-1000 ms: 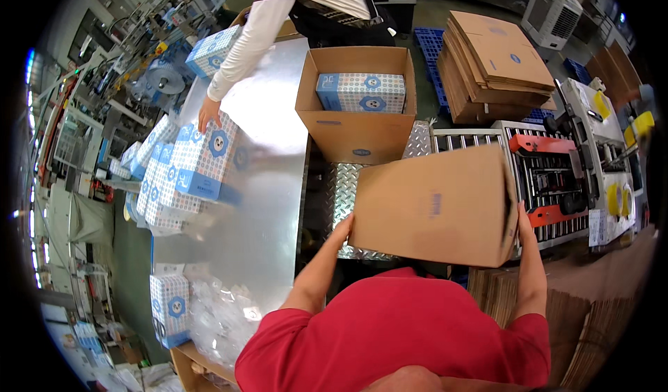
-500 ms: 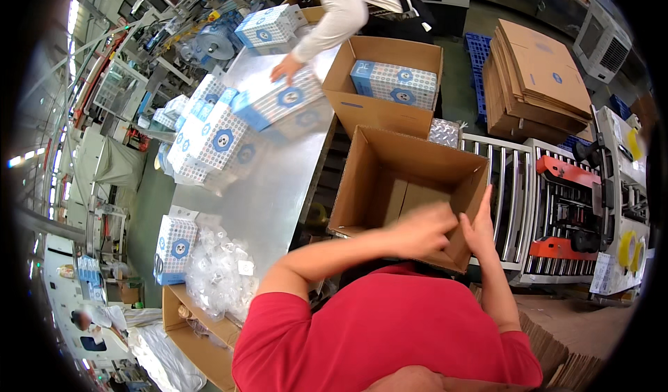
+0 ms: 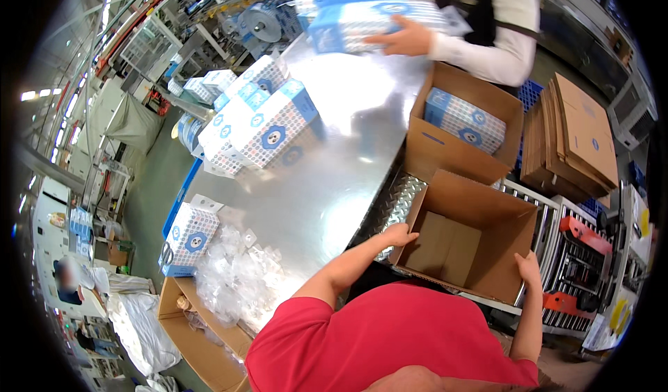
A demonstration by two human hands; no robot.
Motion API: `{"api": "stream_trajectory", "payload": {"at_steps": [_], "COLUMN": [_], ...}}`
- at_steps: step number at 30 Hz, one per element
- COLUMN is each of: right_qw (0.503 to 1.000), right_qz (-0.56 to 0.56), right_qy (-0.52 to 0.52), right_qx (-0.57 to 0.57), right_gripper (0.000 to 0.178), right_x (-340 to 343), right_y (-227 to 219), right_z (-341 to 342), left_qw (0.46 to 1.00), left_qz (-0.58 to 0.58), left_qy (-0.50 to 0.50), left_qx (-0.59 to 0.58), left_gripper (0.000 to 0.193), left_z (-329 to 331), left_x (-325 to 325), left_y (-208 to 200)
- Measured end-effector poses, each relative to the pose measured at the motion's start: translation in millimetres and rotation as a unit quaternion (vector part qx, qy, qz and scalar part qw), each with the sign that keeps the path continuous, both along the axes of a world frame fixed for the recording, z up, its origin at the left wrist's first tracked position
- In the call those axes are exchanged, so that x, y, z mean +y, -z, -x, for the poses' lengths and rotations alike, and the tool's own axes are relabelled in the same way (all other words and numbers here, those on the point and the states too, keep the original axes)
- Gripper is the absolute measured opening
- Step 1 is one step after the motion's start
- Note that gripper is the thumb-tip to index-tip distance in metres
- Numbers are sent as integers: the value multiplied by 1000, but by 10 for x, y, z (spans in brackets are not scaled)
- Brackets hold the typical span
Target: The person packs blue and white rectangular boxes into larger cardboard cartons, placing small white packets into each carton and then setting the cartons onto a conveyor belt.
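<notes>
An open cardboard box (image 3: 480, 207) with nothing inside stands in front of me, partly on the roller conveyor. Its left wall is gripped near the top by my left hand (image 3: 401, 235), thumb over the edge. On the opposite side, my right hand (image 3: 527, 267) is closed round the top of the right wall; some of its fingers are hidden behind the cardboard. Just beyond is a second cardboard box (image 3: 445, 157), holding blue-and-white patterned cartons (image 3: 467, 120). Across the table, a co-worker's hand (image 3: 407, 38) holds more patterned cartons (image 3: 362, 28).
Several patterned cartons (image 3: 273, 131) stand on the metal table (image 3: 313, 197) at left. Clear plastic pieces (image 3: 236, 280) are heaped beside another carton (image 3: 191, 239) with scissors. Flattened cardboard (image 3: 574, 134) is stacked at far right, near the roller conveyor (image 3: 546, 214).
My left hand has gone from inside the box to its left wall; my right hand still holds the right side. The co-worker has lifted cartons off the table.
</notes>
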State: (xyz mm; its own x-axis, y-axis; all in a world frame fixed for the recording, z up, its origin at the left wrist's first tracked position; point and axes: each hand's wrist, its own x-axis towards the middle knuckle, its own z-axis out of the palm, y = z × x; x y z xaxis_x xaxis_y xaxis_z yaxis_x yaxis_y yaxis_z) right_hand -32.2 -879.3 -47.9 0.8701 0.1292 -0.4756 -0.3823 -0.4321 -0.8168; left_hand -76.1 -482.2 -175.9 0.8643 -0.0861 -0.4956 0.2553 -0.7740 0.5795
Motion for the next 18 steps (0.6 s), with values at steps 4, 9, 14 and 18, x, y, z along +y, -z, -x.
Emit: {"api": "stream_trajectory", "payload": {"at_steps": [4, 9, 14, 18], "right_qw": [980, 999, 831, 932], "right_qz": [126, 11, 346, 85], "right_qy": [-99, 45, -77, -197], "right_qx": [-121, -23, -428, -291], "right_gripper": [34, 54, 56, 49], "right_x": [1063, 918, 1706, 3331], "right_y": [372, 72, -487, -346], "right_z": [23, 246, -78, -568], "left_qw": [955, 513, 495, 531], "left_qz": [0, -346, 245, 354], "left_qy": [-163, -558, -720, -639], "left_qx": [-247, -553, -421, -430], "left_gripper": [36, 37, 34, 28], "left_z": [-141, 568, 1395, 911], "left_x": [1831, 5078, 6208, 5653], "left_y": [-418, -1330, -861, -557]}}
